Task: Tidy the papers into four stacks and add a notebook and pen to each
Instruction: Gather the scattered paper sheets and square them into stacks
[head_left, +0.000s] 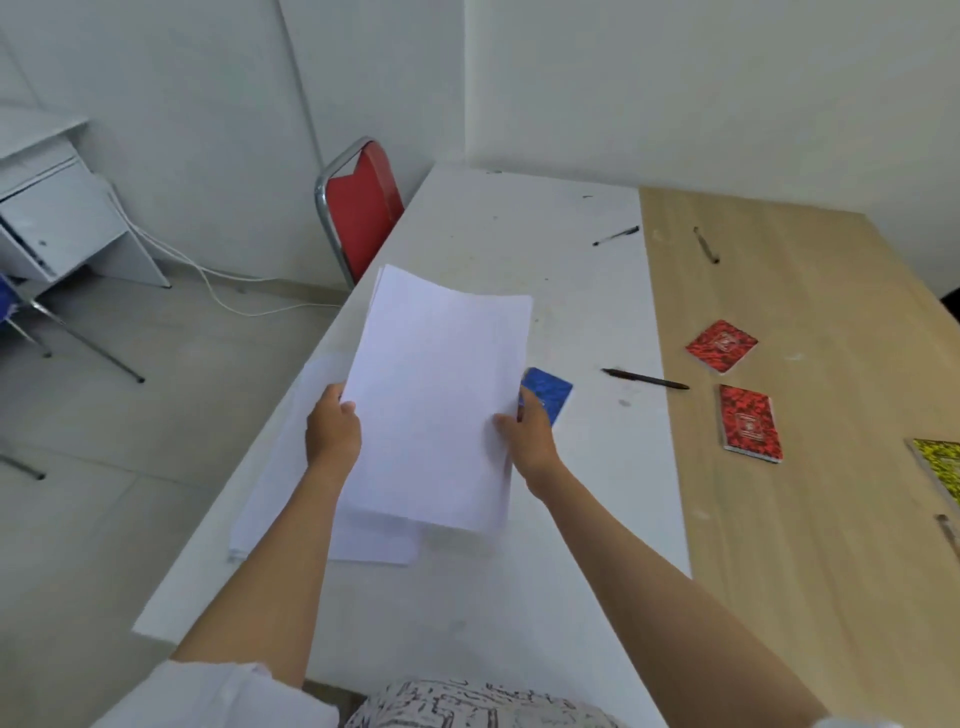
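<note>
Both hands hold a sheaf of white papers (436, 400) lifted above the white table (519, 234). My left hand (332, 431) grips its left edge and my right hand (527, 434) pinches its right edge. More white sheets (280, 483) lie on the table underneath, partly hidden. A blue notebook (548, 392) peeks out behind the held papers. Two red notebooks (722, 345) (748, 423) lie on the wooden table (810, 519), and a yellow notebook (940, 467) sits at the right edge. Three pens (644, 379) (615, 235) (706, 245) lie scattered; another pen (948, 535) is at the right.
A red chair (363, 208) stands against the white table's far left side. A white desk (57, 218) and cables (218, 291) are on the floor area to the left. White walls close in behind the tables.
</note>
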